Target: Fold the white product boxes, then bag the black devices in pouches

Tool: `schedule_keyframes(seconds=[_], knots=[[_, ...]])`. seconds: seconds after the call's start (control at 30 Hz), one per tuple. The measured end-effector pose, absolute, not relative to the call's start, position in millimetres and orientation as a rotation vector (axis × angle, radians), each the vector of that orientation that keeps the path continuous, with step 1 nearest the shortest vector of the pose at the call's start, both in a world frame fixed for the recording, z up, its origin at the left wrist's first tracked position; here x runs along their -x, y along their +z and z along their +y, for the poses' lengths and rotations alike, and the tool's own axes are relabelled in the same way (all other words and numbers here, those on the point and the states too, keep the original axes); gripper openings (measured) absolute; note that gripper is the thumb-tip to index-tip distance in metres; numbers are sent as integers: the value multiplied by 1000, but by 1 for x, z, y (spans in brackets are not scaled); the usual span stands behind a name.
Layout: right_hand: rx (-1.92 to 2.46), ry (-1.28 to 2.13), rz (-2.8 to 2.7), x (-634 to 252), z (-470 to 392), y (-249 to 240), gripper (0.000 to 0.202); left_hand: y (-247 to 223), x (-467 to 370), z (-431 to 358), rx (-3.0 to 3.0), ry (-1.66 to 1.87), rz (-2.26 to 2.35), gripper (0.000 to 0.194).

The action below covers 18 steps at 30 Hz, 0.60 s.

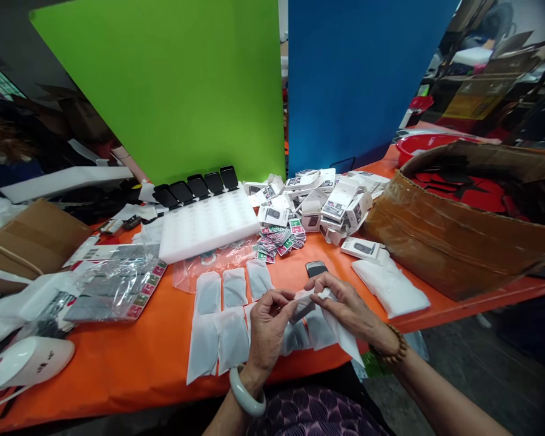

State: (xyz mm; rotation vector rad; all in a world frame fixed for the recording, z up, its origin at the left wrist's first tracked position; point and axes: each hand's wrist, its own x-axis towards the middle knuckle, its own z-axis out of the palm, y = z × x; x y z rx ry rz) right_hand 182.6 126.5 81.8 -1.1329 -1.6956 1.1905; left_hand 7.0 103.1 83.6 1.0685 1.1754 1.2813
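Note:
Between my two hands is a white translucent sleeve (343, 332), a thin pouch whose upper edge both sets of fingers pinch. My left hand (269, 324) is closed on its left side, and my right hand (345, 306) is closed on its right. Whether anything sits inside the sleeve I cannot tell. Under and left of my hands lie several filled white pouches (233, 336) in rows, dark flat shapes showing through. Just beyond my right hand a small black device (317, 268) rests on the orange table (163, 363).
A white foam tray (209, 224) with black devices along its back edge stands behind the pouches. Small white boxes (340, 203) and printed cards (279, 239) are heaped beside it. At right are a stack of white sleeves (393, 287) and a large carton (458, 236); a white mug (31, 363) stands left.

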Motion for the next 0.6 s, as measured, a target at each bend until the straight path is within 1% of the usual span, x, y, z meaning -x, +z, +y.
schedule_keyframes(seconds=[0.1,0.2,0.33,0.43,0.6], knots=[[1150,1223,-1731,-176,133,77,20,80,-7,111,-1048,1330,1172,16],[1156,1277,-1804,-168,141,68,35,75,-5,118,-1011,1359,1150,17],[1118,1389,-1712,-159,166,54,26,72,2,123,-934,1384,1199,17],[1231,1444,-1545,-153,194,43,27,71,11,123,-801,1445,1203,29],[1419,1336,-1511,-139,233,21,27,67,25,116,-703,1434,1235,31]])
